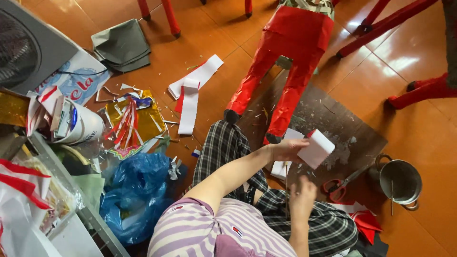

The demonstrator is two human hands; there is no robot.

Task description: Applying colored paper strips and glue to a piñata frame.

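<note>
Left hand (285, 150) pinches a white paper (316, 148) over the brown board (333, 123). Right hand (303, 192) hangs just below it, loosely curled; whether it holds anything cannot be told. Keep the paper taut and level; scissors (339, 186) lie near right.

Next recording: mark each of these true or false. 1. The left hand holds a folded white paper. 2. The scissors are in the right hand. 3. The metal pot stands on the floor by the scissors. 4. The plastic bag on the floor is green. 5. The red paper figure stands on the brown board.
1. True: the left hand grips the folded white paper.
2. False: the red-handled scissors lie on the floor beside the right hand.
3. True: the metal pot sits right of them.
4. False: the plastic bag is blue.
5. True: the red paper figure stands on the brown board.
</note>
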